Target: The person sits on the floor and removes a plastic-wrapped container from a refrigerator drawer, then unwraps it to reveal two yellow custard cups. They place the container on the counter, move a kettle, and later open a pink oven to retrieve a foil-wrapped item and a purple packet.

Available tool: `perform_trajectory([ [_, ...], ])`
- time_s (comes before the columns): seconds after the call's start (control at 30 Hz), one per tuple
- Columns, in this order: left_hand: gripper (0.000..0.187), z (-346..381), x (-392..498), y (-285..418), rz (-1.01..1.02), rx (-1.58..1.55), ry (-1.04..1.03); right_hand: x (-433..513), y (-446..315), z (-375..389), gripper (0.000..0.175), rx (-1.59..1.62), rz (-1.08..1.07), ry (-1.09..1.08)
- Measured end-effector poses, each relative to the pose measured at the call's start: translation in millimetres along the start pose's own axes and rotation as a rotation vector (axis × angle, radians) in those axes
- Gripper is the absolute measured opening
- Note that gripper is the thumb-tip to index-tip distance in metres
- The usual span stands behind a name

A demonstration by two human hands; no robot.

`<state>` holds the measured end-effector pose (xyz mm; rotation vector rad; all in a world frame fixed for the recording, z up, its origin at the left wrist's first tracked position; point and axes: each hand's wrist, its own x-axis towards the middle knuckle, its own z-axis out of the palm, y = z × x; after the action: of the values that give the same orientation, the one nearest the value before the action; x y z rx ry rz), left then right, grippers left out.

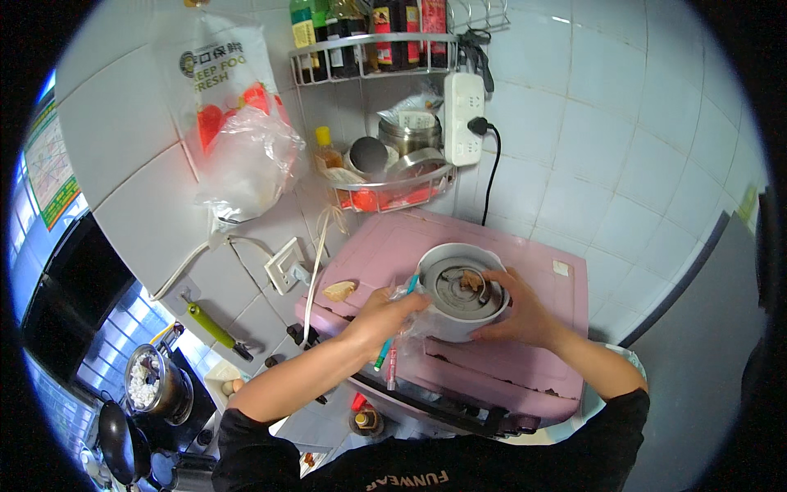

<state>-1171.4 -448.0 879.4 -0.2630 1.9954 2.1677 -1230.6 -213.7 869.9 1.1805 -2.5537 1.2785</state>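
Observation:
A round white container is tilted slightly over the pink top of a boxy appliance. Inside it sits a round grey metal piece with a curved wire, and a brown lump lies on that. My right hand grips the container's right side, fingertips over the rim by the wire. At the left side, my left hand pinches a crumpled clear plastic bag, a teal pencil and a red-marked pen-like stick. Whether it also bears on the container is hard to tell.
A tan piece lies on the pink top. Behind stands a wire corner rack of bottles, beside a power strip. Plastic bags and a green-handled peeler hang left. A pot and wok stand lower left.

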Motion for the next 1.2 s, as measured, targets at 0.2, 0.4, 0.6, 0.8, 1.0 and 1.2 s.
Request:
perform_trajectory([
  [0.2,0.03,-21,-18,44,0.23,-0.026,0.116,37,-34,-22,0.076,-0.184,-0.144,0.177],
  [0.4,0.025,-50,-36,70,0.415,-0.329,0.176,140,-71,-28,0.068,0.161,-0.13,0.143],
  [0.6,0.027,-69,-59,59,0.396,-0.348,0.146,227,-106,-7,0.08,-0.272,-0.009,0.475],
  [0.8,0.023,-80,-74,52,0.394,-0.289,0.176,252,-123,18,0.08,-0.462,0.069,0.675],
  [1.0,0.025,-87,-79,43,0.341,-0.311,0.057,258,-134,26,0.081,-0.537,0.111,0.72],
  [1.2,0.025,-94,-83,36,0.301,-0.301,0.081,278,-129,35,0.079,-0.72,0.106,0.734],
])
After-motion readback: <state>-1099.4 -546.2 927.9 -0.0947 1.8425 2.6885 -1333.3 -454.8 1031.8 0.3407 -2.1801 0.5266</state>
